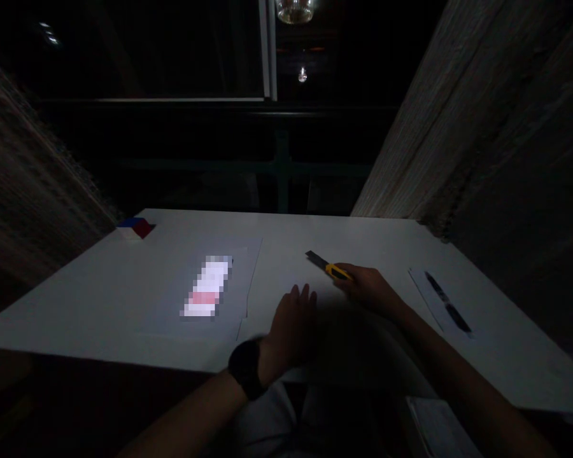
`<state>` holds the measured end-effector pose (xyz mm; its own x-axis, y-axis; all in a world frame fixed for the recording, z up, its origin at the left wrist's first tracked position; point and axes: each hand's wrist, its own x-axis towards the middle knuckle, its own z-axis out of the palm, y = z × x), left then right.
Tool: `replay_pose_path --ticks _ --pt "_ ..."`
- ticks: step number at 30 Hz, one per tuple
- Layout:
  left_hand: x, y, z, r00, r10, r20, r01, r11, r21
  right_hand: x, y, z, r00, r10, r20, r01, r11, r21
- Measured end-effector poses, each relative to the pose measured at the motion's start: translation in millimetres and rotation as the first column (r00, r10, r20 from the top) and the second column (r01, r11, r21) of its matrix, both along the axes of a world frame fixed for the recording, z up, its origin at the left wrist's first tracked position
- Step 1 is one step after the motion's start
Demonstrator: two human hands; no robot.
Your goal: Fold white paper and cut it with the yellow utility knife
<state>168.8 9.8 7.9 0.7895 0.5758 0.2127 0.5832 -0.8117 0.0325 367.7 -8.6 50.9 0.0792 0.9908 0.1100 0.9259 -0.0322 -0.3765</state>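
Observation:
In my right hand (363, 285) is a yellow utility knife (338, 272), its dark blade pointing away and to the left, just above or on the white table (286, 238). My fingers are closed around its handle. My left hand (293, 321), with a black watch on the wrist, is at the near middle of the table, left of and nearer than the knife. Its fingertips are slightly apart and nothing shows in them; the palm side is hidden. A lit phone (207, 286), blurred out, lies on white paper (236, 292) left of that hand.
At the right, a dark pen (449, 302) lies on a white sheet (424, 289). A blue, red and white cube-like puzzle (134, 228) sits at the far left corner. Curtains (410, 108) hang on both sides, with a dark window behind. The room is dim.

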Motion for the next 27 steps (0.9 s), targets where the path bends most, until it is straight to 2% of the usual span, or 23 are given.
replay_pose_path --ticks 1,3,5,8,9,14,20,27 --pt "5.5 -8.5 -2.7 0.995 0.102 0.019 -0.102 0.995 -0.003 -0.1 3.1 1.3 0.999 0.037 -0.004 -0.037 0.999 -0.001" --pt "12.9 -19.8 -3.3 0.978 0.206 0.039 -0.206 0.978 -0.016 -0.2 8.6 3.5 0.993 0.109 0.033 -0.109 0.994 -0.013" --pt "11.7 -21.6 0.8 0.99 0.141 0.031 -0.14 0.99 -0.03 0.5 12.3 4.0 0.979 0.168 0.112 -0.165 0.985 -0.041" --pt "-3.9 -13.1 8.5 0.999 -0.03 0.042 0.032 0.999 -0.042 3.8 13.6 1.5 0.939 0.269 0.214 -0.251 0.962 -0.106" --pt "-10.1 -10.1 10.1 0.998 -0.037 0.053 0.039 0.998 -0.053 5.0 13.2 0.2 0.922 0.304 0.24 -0.28 0.952 -0.126" --pt "-24.7 -9.9 9.8 0.999 0.007 0.034 -0.003 0.995 -0.105 7.6 8.7 -4.0 0.869 0.399 0.292 -0.371 0.917 -0.149" --pt "-21.6 -17.8 8.2 0.997 0.067 0.024 -0.063 0.989 -0.133 10.0 3.8 -14.0 0.875 0.399 0.273 -0.386 0.917 -0.103" --pt "-22.7 -17.4 8.8 0.997 0.072 0.001 -0.071 0.987 -0.141 16.2 -2.2 -21.7 0.865 0.392 0.314 -0.406 0.914 -0.024"
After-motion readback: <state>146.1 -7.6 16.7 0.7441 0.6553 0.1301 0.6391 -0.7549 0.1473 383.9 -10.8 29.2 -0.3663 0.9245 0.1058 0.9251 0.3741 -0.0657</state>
